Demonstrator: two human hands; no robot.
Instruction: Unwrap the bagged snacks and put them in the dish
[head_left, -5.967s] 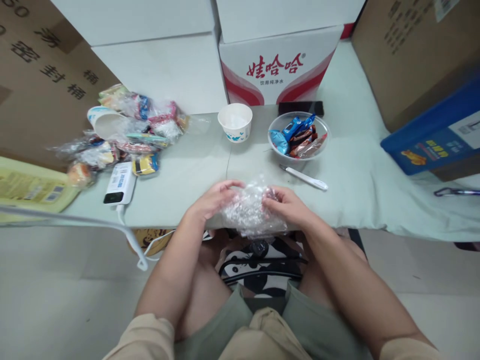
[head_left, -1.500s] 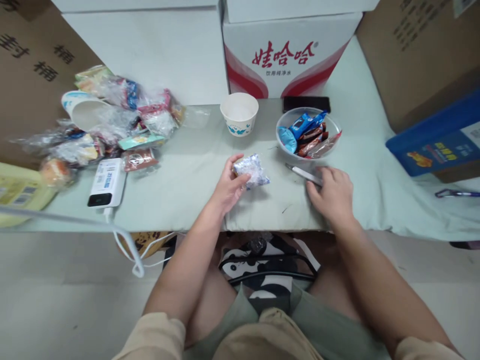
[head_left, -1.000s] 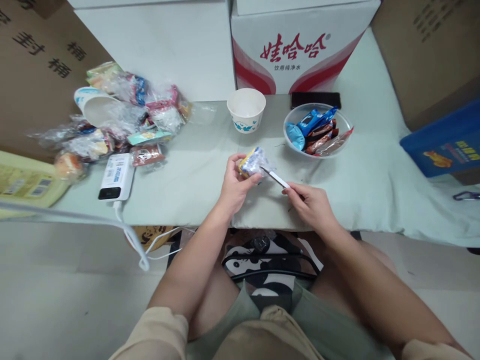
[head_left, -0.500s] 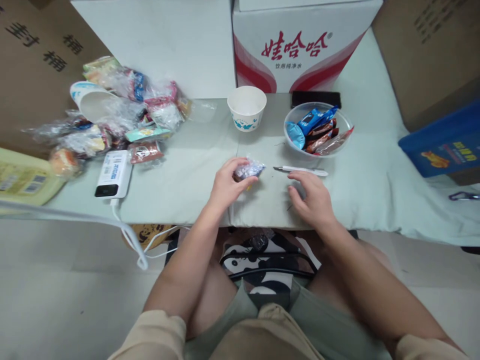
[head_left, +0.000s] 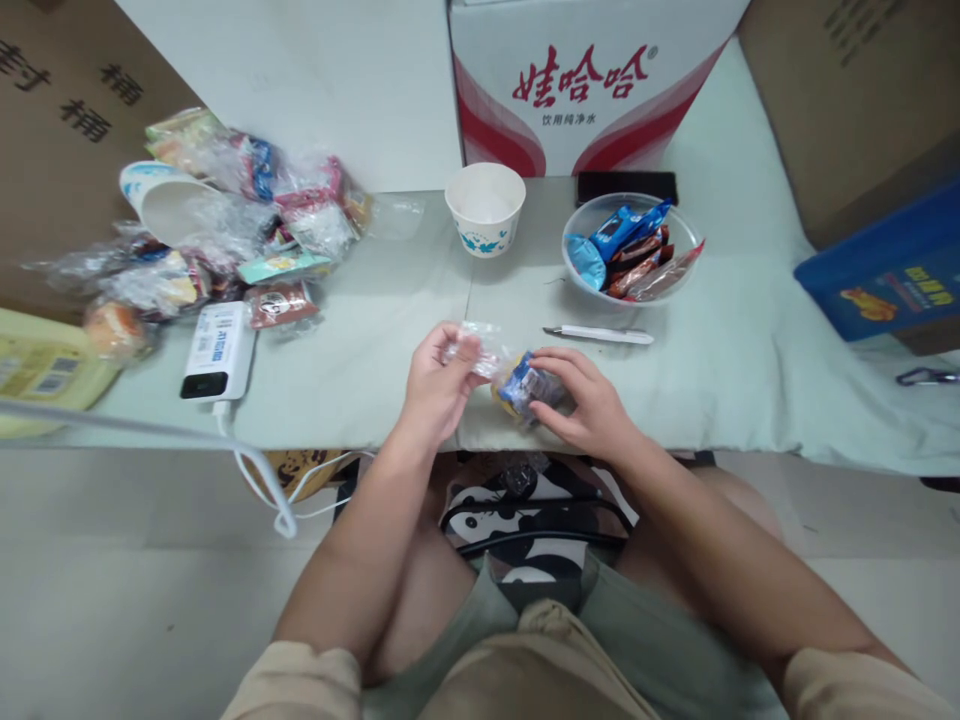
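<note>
Left hand point(head_left: 441, 382), pinching crumpled transparent plastic film point(head_left: 486, 346); right hand point(head_left: 589, 402), grasping blue-and-yellow wrapped packet point(head_left: 516, 385), near the front edge of the pale-green cloth-covered table point(head_left: 375, 350). Farther from that edge: slim white-handled knife point(head_left: 604, 334), white blue-leaf-printed paper cup point(head_left: 485, 225), round clear plastic bowl point(head_left: 589, 214) holding blue and brown sachets point(head_left: 636, 250).

Well back from the fingers point(head_left: 568, 363) sit short beige sleeves point(head_left: 304, 675) (loose at the hems) and a matching top point(head_left: 499, 680), with grey-green shorts point(head_left: 637, 635) nearer the fingers.

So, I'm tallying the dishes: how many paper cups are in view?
2: one paper cup stands upright, left of the plastic bowl; the other cup lies tipped among the wrapped snacks. More could be hidden in that pile.
</note>
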